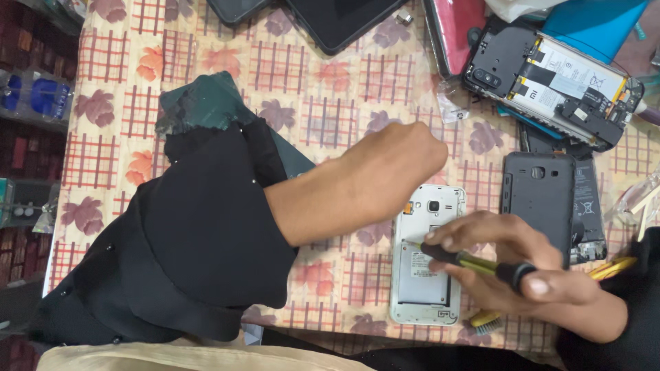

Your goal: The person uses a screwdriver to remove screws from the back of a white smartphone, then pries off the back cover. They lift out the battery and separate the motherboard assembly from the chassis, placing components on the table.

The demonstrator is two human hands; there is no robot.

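A white phone (427,288) lies on its face with its back cover off, so the battery bay shows. My right hand (522,264) grips a black and yellow screwdriver (474,261); its tip rests at the phone's left edge. My left hand (395,161), a closed fist with nothing visible in it, hovers just above the phone's top left corner. A wide black sleeve (199,240) covers that forearm.
A dark grey back cover (540,199) lies right of the white phone. An opened black phone (550,79) with its battery exposed sits at the top right. Dark tablets (337,20) lie along the far edge. The floral checked tablecloth (330,89) covers the table.
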